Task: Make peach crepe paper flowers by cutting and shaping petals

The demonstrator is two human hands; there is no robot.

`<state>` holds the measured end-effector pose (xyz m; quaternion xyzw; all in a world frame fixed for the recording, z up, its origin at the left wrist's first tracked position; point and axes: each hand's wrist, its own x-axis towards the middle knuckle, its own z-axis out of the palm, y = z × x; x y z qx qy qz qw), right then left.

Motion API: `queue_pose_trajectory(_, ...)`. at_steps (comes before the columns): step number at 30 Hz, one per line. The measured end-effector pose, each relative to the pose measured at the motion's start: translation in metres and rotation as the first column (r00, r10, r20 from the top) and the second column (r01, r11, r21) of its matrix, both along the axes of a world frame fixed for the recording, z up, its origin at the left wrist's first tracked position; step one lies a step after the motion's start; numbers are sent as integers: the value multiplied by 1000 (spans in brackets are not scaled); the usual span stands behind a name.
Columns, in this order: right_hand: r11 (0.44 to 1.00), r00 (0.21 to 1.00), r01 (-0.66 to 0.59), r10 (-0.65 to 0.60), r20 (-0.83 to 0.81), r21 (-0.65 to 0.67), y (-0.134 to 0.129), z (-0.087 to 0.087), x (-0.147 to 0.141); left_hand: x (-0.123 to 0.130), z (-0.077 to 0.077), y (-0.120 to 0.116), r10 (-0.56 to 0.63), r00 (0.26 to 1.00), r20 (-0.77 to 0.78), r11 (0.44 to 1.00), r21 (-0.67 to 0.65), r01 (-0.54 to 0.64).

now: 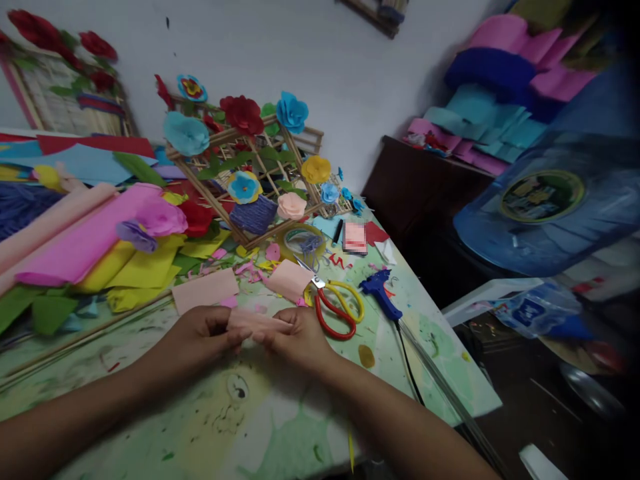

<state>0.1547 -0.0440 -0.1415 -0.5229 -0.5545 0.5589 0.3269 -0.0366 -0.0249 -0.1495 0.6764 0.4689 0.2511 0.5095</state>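
Observation:
A small strip of pale pink paper [257,321] stretches between my two hands above the green patterned table. My left hand [213,332] pinches its left end between thumb and fingers. At the other end, my right hand [295,333] grips it the same way. Just beyond my hands lie two more pale pink pieces, one at the left [206,290] and one at the right [289,280]. Scissors with red and yellow handles [336,307] rest beside my right hand, their blades touching the right piece. A blue glue gun [383,293] lies farther right.
Behind stands a stick frame [200,190] with paper flowers. Rolled pink paper [95,240] and yellow sheets [143,273] cover the left. Tape [303,240] sits near scraps. Thin rods [445,393] cross the table's right edge [470,367]. A large blue bottle [545,200] is at right.

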Motion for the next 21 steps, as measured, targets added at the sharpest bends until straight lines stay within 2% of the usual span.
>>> queue_pose_trajectory(5, 997, 1000, 2, -4, 26, 78, 2, -4, 3, -1, 7, 0, 35, 997, -64, 999, 40, -32)
queue_pose_trajectory(10, 998, 998, 2, -6, 59, 67, 1, 3, 6, -2, 11, 1, 34, 997, -70, 999, 23, -32)
queue_pose_trajectory(14, 996, 1000, -12, 11, 12, 84, 1, 5, 6, -2, 12, 1, 71, 996, -59, 997, 2, -71)
queue_pose_trajectory(17, 995, 999, 29, -24, -46, 92, 3, 2, 8, -6, 8, 5, 132, 990, -53, 991, 12, -132)
queue_pose_trajectory(19, 987, 996, 72, -64, -61, 145, 5, -1, 12, -12, 5, 10, 199, 979, -35, 980, 17, -199)
queue_pose_trajectory(21, 936, 991, 130, -135, -8, 328, 7, -2, 19, -18, 2, 17, 322, 947, 17, 947, 10, -322)
